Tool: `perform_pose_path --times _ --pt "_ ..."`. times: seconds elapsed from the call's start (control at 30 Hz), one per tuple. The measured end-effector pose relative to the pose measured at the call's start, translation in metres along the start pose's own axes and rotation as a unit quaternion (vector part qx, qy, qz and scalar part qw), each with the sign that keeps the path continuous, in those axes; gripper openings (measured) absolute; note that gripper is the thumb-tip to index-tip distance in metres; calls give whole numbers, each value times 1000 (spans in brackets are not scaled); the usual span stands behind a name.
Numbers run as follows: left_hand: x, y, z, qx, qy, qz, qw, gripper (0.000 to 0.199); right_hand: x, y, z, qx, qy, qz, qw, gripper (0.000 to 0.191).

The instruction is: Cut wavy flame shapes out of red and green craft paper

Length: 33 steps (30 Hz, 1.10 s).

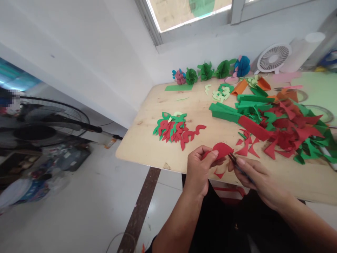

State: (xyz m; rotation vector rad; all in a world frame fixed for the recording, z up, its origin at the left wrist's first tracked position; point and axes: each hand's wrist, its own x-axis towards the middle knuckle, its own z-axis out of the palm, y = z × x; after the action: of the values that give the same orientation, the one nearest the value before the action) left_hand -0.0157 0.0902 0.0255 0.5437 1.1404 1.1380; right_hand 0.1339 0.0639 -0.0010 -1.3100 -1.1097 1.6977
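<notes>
Cutting is partway along: the red piece [223, 150], at the centre of the clock with twelve toward the window, is held above the near edge of the worktop [143, 144], its outline looking only partly shaped. The left hand [198, 165] has its grip pinched on that piece, thumb on top; the right hand [254, 174] has its grip wrapped around dark scissors [233, 160], their tips at the piece's three-o'clock edge, though I cannot tell whether they bite into it. At ten o'clock lies a pile of curved red and green shapes [171, 130], which I judge to be the finished cuts. Pale-green curls [221, 95] lie at twelve, seemingly done as well. Beyond them, between eleven and one, paper balls [206, 72] stand in a row, already put together. What looks left is the folded green strips [223, 111] toward twelve and the folded red strip [254, 127] at two. The tangled heap [289, 128] between two and three seems mostly offcuts; whether usable paper hides there is unclear. Nothing shows how many shapes are wanted.
</notes>
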Motion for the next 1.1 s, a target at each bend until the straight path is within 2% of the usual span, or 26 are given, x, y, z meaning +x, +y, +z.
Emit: perform_pose_path --times 0.37,1.1 --pt "-1 6 -2 25 -48 -12 998 21 1 -4 -3 -1 -25 10 1000 40" --pt "1 9 -2 26 -47 -19 998 29 3 -7 -2 -27 -30 9 999 42"
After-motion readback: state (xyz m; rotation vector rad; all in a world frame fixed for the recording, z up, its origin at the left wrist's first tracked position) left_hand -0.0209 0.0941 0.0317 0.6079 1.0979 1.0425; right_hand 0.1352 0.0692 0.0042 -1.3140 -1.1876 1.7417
